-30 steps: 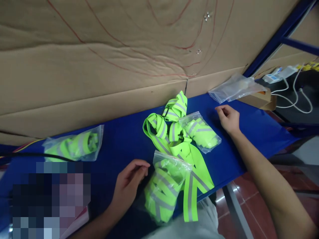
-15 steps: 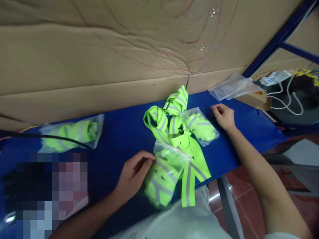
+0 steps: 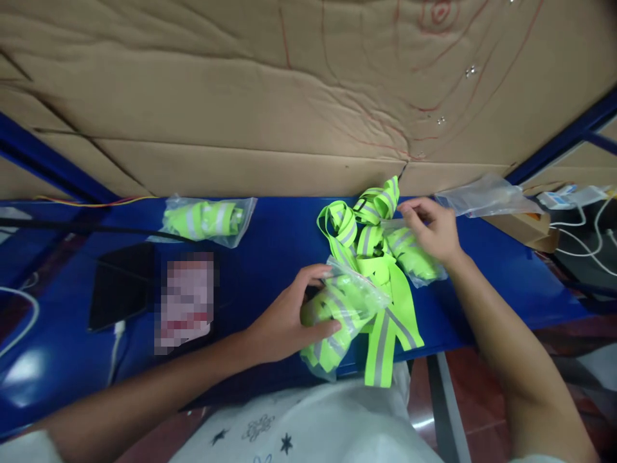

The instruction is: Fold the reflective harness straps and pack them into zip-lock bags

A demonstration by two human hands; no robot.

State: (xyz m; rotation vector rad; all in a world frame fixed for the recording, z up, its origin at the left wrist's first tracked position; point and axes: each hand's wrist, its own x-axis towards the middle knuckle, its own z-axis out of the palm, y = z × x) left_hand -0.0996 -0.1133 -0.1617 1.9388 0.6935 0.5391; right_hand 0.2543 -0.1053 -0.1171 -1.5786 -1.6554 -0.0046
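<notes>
My left hand [image 3: 284, 315] is closed round the side of a clear zip bag [image 3: 337, 315] of yellow-green reflective straps, thumb over its front and fingers at the upper edge. A second such bag [image 3: 414, 254] lies to the right, partly covered by my right hand [image 3: 436, 231]. The right fingers are curled in a pinch at that bag's top edge; what is between them, if anything, is hidden. Loose reflective straps [image 3: 369, 241] with grey stripes lie bunched between the hands. Their two flat ends [image 3: 380, 354] hang over the table's front edge.
Another bag of straps [image 3: 207, 218] lies at the back left of the blue table [image 3: 270, 238]. Nearer are a dark phone-like device [image 3: 123, 283] on a white cable and a blurred-out item [image 3: 186, 302]. Empty plastic bags [image 3: 482, 196] and a cardboard box [image 3: 525, 228] are at right.
My right hand has moved left onto the second bag. My left hand has spread from the near bag's edge to a grip round its side. The view has shifted left.
</notes>
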